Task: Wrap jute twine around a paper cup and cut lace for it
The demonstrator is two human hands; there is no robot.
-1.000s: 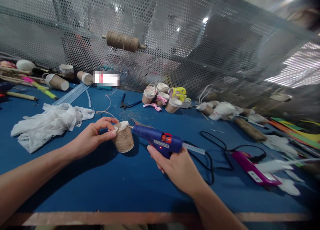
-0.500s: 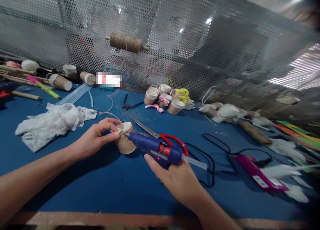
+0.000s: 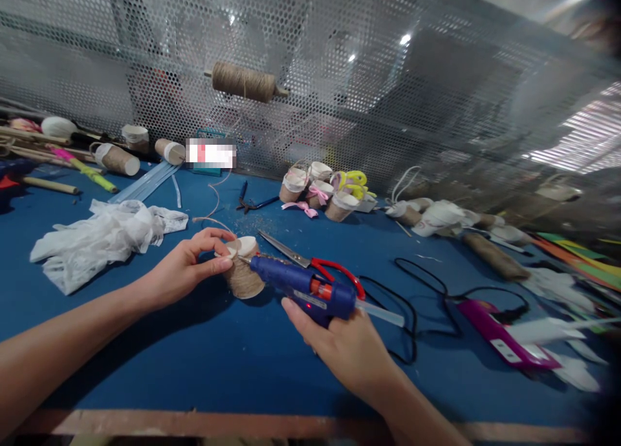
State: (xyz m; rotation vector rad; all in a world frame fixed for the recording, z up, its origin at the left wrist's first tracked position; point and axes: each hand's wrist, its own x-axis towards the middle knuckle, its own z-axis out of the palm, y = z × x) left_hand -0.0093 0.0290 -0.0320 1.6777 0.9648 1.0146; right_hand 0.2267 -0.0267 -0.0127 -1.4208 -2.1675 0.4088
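Observation:
A small paper cup wrapped in twine [image 3: 245, 279] stands on the blue table, its white rim showing. At its upper left edge my left hand [image 3: 196, 262] is closed, thumb and fingers pinching the rim and a bit of twine. My right hand [image 3: 342, 346] grips a blue hot glue gun [image 3: 295, 284] with a small red light lit on it. The gun's nozzle points left and meets the cup's rim close to my left fingertips. From the gun's back end sticks a clear glue stick [image 3: 383, 313]. Red-handled scissors [image 3: 286, 249] lie just behind the gun.
Crumpled white lace [image 3: 107, 236] lies to the left. Several twine-wrapped cups [image 3: 341, 207] with pink bows stand at the back. A twine spool [image 3: 244, 82] hangs on the perforated metal screen. Black cord [image 3: 412, 304] and a purple power strip [image 3: 504, 339] lie to the right.
The glue gun and my right hand have shifted very slightly to the right. My left hand and the cup stay in place.

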